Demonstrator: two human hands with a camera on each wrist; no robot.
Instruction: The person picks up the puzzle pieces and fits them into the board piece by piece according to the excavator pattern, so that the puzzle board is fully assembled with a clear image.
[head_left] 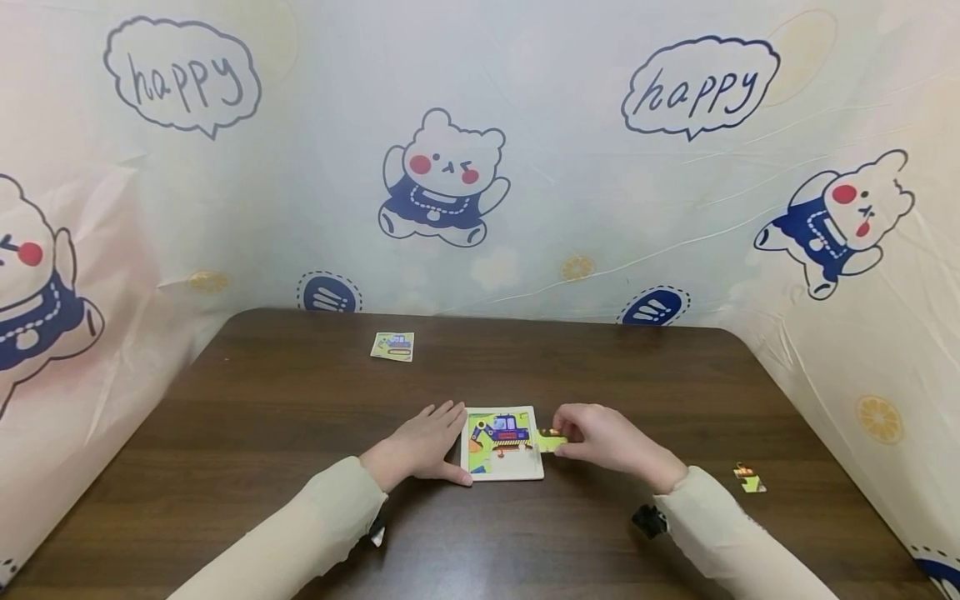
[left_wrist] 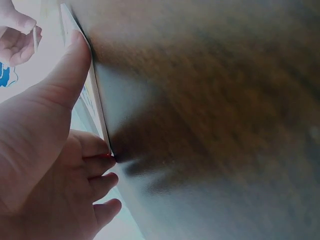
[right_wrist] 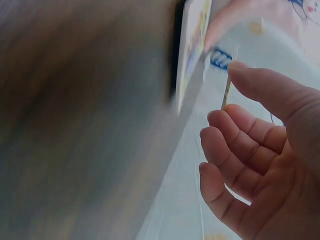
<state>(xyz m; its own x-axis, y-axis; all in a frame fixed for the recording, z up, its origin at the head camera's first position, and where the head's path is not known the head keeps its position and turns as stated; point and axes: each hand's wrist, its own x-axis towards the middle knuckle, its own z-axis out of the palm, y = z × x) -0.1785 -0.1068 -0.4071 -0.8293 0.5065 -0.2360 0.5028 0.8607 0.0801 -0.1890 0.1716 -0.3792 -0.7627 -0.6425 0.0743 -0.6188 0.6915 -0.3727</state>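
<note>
A white-rimmed jigsaw puzzle tray [head_left: 539,469] lies on the table with a blue excavator picture partly filled in. A pale patch shows in the lower right of the picture. My left hand [head_left: 426,443] steadies the tray's left side, thumb at the near corner and fingers stretched along the edge. Between thumb and fingers my right hand [head_left: 609,439] pinches a green puzzle piece [head_left: 551,442] at the tray's right edge. The right wrist view shows this puzzle piece [right_wrist: 227,95] edge-on, raised off the table.
One loose puzzle piece [head_left: 751,481], green with red and orange, lies on the brown table [head_left: 300,375] to the right. A small picture card [head_left: 393,347] with an excavator on it lies toward the back left. A printed curtain [head_left: 555,208] hangs behind the table and along both sides.
</note>
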